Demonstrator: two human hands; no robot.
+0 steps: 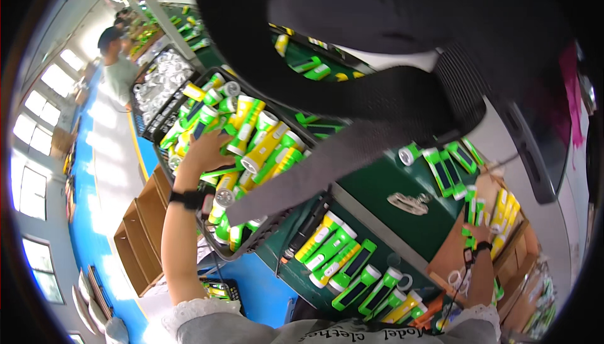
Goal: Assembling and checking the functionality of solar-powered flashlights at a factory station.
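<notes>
My left hand [209, 150] reaches into a black plastic crate [242, 253] heaped with green-and-yellow flashlights [264, 147]. Its fingers are stretched out over the pile, and their tips are partly lost among the flashlights. At the right, my right hand [476, 234] is closed around a green flashlight [472, 205] beside an open cardboard box [528, 243]. Yellow flashlights [504, 212] lie in that box, just beyond the hand. Between my arms, a row of flashlights [352, 268], several with dark panels, lies on the green bench [371, 202].
A dark strap [358, 95] hangs across the view and hides part of the bench. A black pen-shaped tool [308, 226] lies beside the crate. Farther left are a crate of clear parts [165, 80], a person [117, 67] and a cardboard divider box [143, 237]. More flashlights [445, 171] lie farther right.
</notes>
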